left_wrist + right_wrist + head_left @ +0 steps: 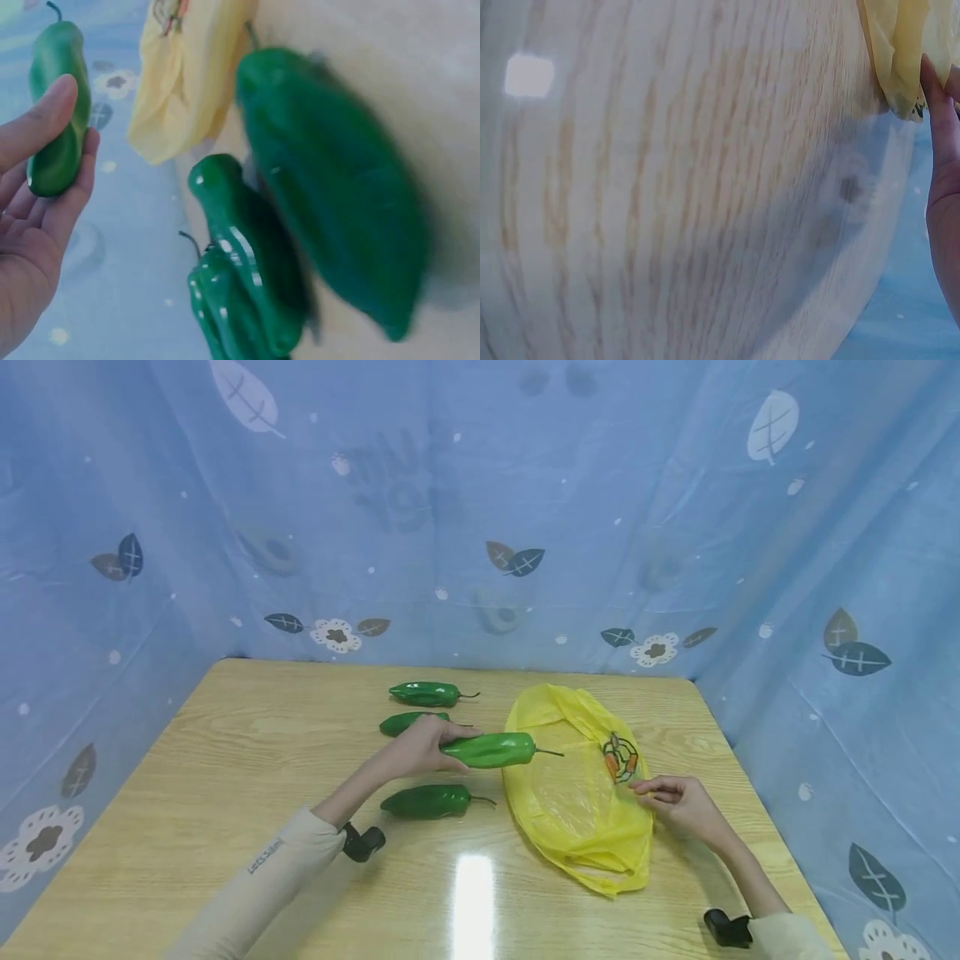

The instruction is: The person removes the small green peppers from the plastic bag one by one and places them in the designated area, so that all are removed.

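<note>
My left hand (422,748) grips a bright green pepper (491,750) by its tip end, thumb on one side and fingers on the other, as the left wrist view also shows. The pepper's thin stem points right, toward a yellow plastic bag (577,785) lying on the table. With thumb and fingertips, my right hand (686,806) pinches the bag's right edge. Three more green peppers lie left of the bag: one at the back (426,694), one partly hidden by my left hand (408,723), and one in front of it (426,802).
The wooden table (225,793) is bounded by blue curtains (450,527) with leaf and flower prints at the back and sides. A printed orange and black design (621,758) marks the bag's right part. Light glares off the table's front (473,902).
</note>
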`<state>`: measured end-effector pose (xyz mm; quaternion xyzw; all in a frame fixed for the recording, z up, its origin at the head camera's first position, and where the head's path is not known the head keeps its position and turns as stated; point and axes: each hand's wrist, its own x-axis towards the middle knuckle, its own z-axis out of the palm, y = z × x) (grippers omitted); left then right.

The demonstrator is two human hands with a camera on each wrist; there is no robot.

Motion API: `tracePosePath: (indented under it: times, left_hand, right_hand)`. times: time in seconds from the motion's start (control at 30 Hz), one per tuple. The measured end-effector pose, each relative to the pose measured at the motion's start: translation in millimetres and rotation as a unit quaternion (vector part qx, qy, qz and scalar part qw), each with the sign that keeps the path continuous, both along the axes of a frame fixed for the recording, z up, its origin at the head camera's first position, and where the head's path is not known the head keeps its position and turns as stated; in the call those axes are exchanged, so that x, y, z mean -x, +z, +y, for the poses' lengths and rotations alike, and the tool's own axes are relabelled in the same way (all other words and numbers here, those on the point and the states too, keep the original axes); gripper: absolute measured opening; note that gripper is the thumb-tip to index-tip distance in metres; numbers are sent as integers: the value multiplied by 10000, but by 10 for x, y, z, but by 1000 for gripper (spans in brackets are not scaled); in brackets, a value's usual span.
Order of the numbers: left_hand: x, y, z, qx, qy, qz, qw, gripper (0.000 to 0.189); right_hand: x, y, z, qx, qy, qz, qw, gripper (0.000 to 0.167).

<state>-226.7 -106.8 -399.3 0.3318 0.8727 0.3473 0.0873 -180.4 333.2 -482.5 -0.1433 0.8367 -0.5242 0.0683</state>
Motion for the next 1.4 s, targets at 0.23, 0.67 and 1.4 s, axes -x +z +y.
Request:
tracePosePath:
  times: [0.23,0.67,1.4]
  left_hand:
    - [-387,-114,-144,-5,173,-467,9988,55]
    - [-899,-202,-211,-270,39,-806,9964,52]
    - [-1296,-575,-402,-618,273,-1496,9864,55]
  right_hand:
    - [-3,2,6,-67,16,57,10000,20]
    - [17,12,6,26,94,42,9999,21]
    - [-19,3,-59,30,20,-47,10000,20]
